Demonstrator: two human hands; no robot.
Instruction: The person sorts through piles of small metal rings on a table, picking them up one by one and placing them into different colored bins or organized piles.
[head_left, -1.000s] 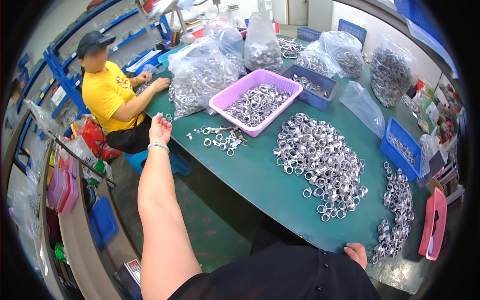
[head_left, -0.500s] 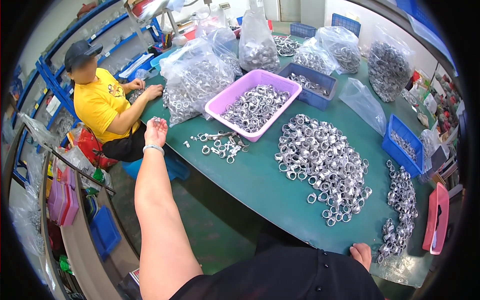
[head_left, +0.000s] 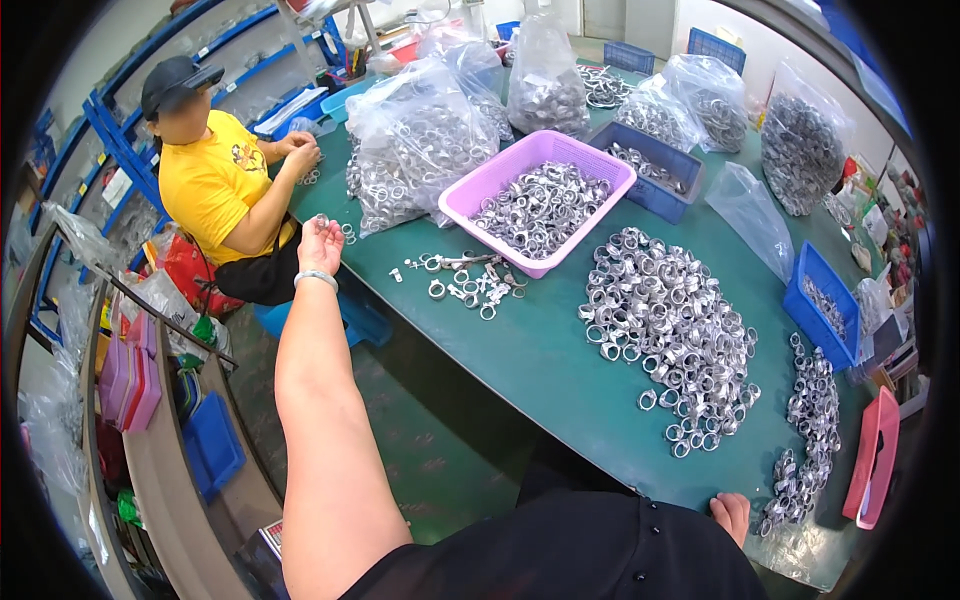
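Observation:
My left arm reaches out to the far left, and my left hand (head_left: 321,246) is palm up past the table's edge, wearing a pale bangle (head_left: 316,277) at the wrist. Its curled fingertips hold a small silvery metal ring (head_left: 322,219). Another ring (head_left: 348,234) lies on the table just beside them. My right hand (head_left: 732,515) rests on the near table edge at the lower right, its fingers laid on the top with nothing seen in them. Between the hands, a large heap of metal rings (head_left: 665,340) covers part of the green table (head_left: 520,350).
A pink basket (head_left: 465,225) and a dark blue bin (head_left: 675,208) hold rings. Scattered pieces (head_left: 470,283) lie nearer. Filled clear bags (head_left: 420,140) stand behind. At right are a ring row (head_left: 812,430), blue basket (head_left: 835,345) and pink tray (head_left: 872,460). A co-worker (head_left: 215,180) sits at left.
The whole view has shifted, moving the table contents rightward in the picture. The co-worker's hands have come together and lifted off the table. My left hand stays stretched out; my right stays at the edge.

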